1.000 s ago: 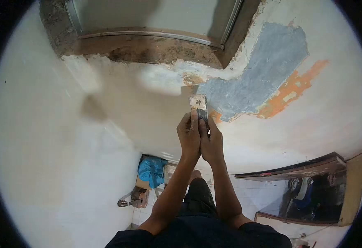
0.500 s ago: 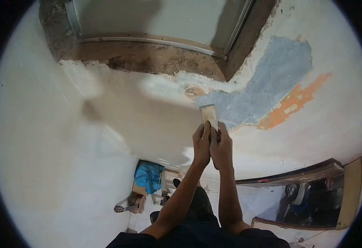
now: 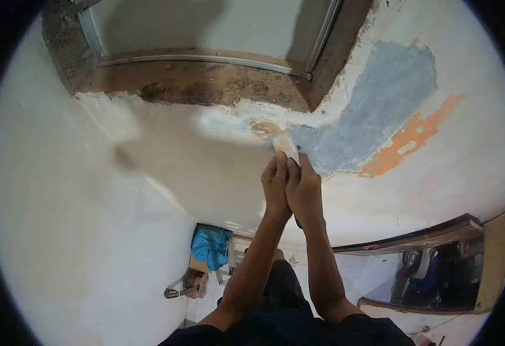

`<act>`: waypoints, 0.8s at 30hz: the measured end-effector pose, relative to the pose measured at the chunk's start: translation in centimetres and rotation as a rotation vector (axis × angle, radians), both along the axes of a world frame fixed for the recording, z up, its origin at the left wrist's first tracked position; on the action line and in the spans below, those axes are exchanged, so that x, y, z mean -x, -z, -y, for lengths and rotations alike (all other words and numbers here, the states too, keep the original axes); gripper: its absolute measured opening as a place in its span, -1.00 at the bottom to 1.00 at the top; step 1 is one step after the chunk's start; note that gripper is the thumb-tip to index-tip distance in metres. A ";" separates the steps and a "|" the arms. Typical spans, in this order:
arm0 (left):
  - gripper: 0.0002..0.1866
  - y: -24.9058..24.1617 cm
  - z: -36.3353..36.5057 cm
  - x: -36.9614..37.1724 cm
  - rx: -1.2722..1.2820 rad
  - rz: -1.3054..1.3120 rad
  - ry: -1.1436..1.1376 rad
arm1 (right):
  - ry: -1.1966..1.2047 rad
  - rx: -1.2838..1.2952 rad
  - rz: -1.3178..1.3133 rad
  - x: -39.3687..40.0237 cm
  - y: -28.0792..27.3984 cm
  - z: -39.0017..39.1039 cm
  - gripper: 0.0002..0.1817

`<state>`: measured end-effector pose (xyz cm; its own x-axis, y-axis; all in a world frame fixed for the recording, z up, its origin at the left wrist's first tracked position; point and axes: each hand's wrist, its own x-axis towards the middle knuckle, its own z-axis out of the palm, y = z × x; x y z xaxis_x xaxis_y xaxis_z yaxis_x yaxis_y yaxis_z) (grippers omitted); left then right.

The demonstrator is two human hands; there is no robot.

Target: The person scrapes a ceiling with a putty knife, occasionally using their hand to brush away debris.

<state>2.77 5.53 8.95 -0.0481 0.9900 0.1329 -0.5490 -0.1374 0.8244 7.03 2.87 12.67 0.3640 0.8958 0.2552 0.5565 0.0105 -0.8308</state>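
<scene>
Both of my hands are together on a scraper (image 3: 286,145) with a flat, pale blade, held up against the wall. My right hand (image 3: 305,189) is closed around its lower part, and the handle is mostly hidden by the fingers. Pressed alongside, my left hand (image 3: 276,185) has its fingers closed near the base of the blade. The blade's tip meets the wall at the left end of a bare grey patch (image 3: 373,104), close to a small brownish patch (image 3: 264,128). An orange patch (image 3: 413,144) borders the grey one on the right.
Above is a rough-edged recess (image 3: 206,83) with a metal-framed pane (image 3: 218,29). A blue plastic bag (image 3: 211,245) and a guitar (image 3: 192,284) stand on the tiled floor below left. At lower right, an opening (image 3: 437,277) shows a parked motorbike.
My hands and the scraper have shifted slightly up and left along the wall. The blade now overlaps the left tip of the grey patch. The camera view has tilted a little.
</scene>
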 end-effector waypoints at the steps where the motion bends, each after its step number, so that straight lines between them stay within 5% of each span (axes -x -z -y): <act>1: -0.68 0.2 0.0 0.4 -0.003 0.001 0.001 | -0.058 -0.060 0.083 -0.1 -0.3 -0.4 -0.79; 5: -0.71 1.7 1.6 -0.2 0.172 0.114 0.200 | 0.036 -0.013 -0.021 -0.3 1.0 2.2 -0.79; 7: -0.70 0.9 1.3 -0.8 -0.216 -0.428 -0.176 | 0.027 -0.011 -0.076 -0.4 -0.3 1.3 -0.77; 9: -0.72 0.4 -0.6 0.6 0.060 0.327 0.255 | -0.040 0.053 0.100 0.0 -1.7 -0.7 -0.76; 12: -0.70 0.1 1.4 0.2 0.124 0.233 0.190 | -0.080 -0.080 0.119 -0.6 -0.4 0.8 -0.76; 15: -0.74 0.3 3.3 -1.0 0.117 0.090 0.120 | -0.024 0.089 -0.026 -1.6 0.1 2.8 -0.74; 17: -0.73 1.6 3.2 -1.6 -0.124 -0.290 -0.143 | -0.118 -0.093 0.167 -2.2 1.2 2.8 -0.69; 18: -0.73 3.9 0.1 -1.1 -0.387 -0.684 -0.347 | -0.102 -0.081 0.094 -1.2 -0.1 0.8 -0.65; 19: -0.74 1.4 -1.2 0.8 -0.029 -0.249 0.082 | -0.098 -0.073 0.096 -0.7 0.0 0.3 -0.65; 21: -0.70 0.7 0.1 0.5 0.165 0.502 0.237 | -0.092 0.045 0.154 -0.3 -0.2 -0.7 -0.62; 22: -0.70 1.8 0.4 0.0 0.161 0.503 0.229 | -0.087 0.053 0.121 -0.2 0.1 0.2 -0.63; 24: -0.67 5.3 1.9 -0.9 -0.212 -0.610 -0.214 | -0.062 0.110 0.071 -0.8 2.2 2.8 -0.63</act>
